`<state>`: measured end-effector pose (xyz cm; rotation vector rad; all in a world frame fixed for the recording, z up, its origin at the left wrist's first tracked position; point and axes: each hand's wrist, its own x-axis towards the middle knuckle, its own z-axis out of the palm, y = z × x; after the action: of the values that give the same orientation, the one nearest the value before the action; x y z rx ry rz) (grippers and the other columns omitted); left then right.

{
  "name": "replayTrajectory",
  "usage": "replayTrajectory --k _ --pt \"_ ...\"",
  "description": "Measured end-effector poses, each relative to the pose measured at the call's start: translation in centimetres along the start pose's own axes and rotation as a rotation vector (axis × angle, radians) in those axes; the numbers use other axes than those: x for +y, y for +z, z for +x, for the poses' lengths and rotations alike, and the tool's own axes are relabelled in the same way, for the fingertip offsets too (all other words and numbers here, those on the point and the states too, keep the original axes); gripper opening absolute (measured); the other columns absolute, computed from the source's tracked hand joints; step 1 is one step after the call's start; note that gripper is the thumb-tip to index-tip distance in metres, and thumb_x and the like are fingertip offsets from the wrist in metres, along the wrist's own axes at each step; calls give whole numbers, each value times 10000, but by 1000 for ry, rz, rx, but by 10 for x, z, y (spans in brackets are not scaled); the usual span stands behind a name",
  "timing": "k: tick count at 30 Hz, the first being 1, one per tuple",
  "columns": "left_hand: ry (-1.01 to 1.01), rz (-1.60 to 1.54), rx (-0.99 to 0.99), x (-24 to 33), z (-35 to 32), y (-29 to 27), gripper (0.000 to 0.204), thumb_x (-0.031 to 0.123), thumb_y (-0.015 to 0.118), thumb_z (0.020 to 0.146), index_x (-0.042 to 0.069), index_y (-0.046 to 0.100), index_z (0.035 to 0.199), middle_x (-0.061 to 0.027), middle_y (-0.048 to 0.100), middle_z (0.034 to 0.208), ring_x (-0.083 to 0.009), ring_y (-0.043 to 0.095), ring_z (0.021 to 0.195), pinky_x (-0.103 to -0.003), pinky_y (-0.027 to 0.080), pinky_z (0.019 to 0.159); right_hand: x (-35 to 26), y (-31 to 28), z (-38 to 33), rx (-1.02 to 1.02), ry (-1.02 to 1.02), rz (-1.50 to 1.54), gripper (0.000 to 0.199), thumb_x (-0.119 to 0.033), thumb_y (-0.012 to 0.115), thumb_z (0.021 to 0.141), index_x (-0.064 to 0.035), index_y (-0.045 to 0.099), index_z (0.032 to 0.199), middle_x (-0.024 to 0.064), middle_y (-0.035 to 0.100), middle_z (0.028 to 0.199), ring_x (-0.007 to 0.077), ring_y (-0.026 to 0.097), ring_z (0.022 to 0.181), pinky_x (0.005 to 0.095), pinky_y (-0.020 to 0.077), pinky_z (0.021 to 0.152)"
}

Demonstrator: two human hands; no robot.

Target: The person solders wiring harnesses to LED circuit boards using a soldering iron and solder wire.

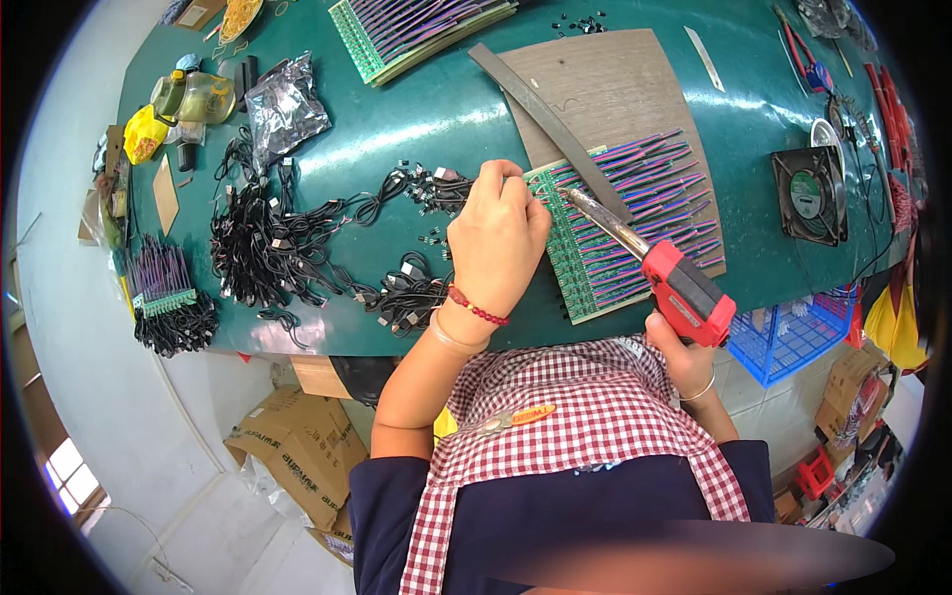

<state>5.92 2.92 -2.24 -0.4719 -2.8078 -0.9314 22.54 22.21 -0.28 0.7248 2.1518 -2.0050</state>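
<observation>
Head view: the circuit board panel [573, 266] lies near the front edge of the counter [416, 124], partly on a brown sheet [620, 84], its purple and pink wires [650, 198] fanned toward the right. A dark metal bar [545, 114] slants over the sheet, its near end lying across these wires.

The right hand [684, 362] is wrapped around the red and black body of a soldering gun [689, 297], whose metal barrel points up and left to the upper part of the panel. The left hand [496, 230] is at the panel's left edge, fingers drawn together; whatever they may be pinching is hidden.

Principal hazard: the tip sits just beside the left fingertips. If it is hot, a small slip of either hand could burn a finger. Contact between tip and board cannot be confirmed.

Second hazard: the barrel passes low over the fanned wires. Lowering the gun's rear could bring hot metal onto their insulation and melt it.

Third: the bar appears to be the only weight on the wires. A knock from the barrel could shift it, let the wires spring and spoil alignment.

Fourth: the pads form a close row, so excess solder or an unsteady tip could bridge neighbours. Black cables [260, 243] heaped left of the left hand could snag and drag the panel.
</observation>
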Motion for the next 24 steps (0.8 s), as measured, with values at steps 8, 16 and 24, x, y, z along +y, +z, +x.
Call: replayTrajectory --k 8,16,24 --pt "7 2 -2 0 0 0 97 46 632 720 13 543 705 -77 609 952 -269 609 644 -355 494 538 3 -3 -1 -6 43 10 194 -120 700 828 -19 639 982 9 632 853 96 581 762 270 471 674" --pt "12 8 -3 1 0 -1 94 41 632 720 13 543 710 -79 606 947 -274 610 653 -357 495 544 1 -2 -4 3 89 40 188 -128 700 829 -22 640 972 3 625 836 92 578 752 267 467 665" --pt "47 73 -85 4 4 -6 80 44 617 720 23 543 743 -79 575 969 -272 608 720 -374 500 557 7 3 -2 -4 -45 -31 238 -56 669 826 -8 586 1044 -3 575 749 76 539 622 227 430 555"
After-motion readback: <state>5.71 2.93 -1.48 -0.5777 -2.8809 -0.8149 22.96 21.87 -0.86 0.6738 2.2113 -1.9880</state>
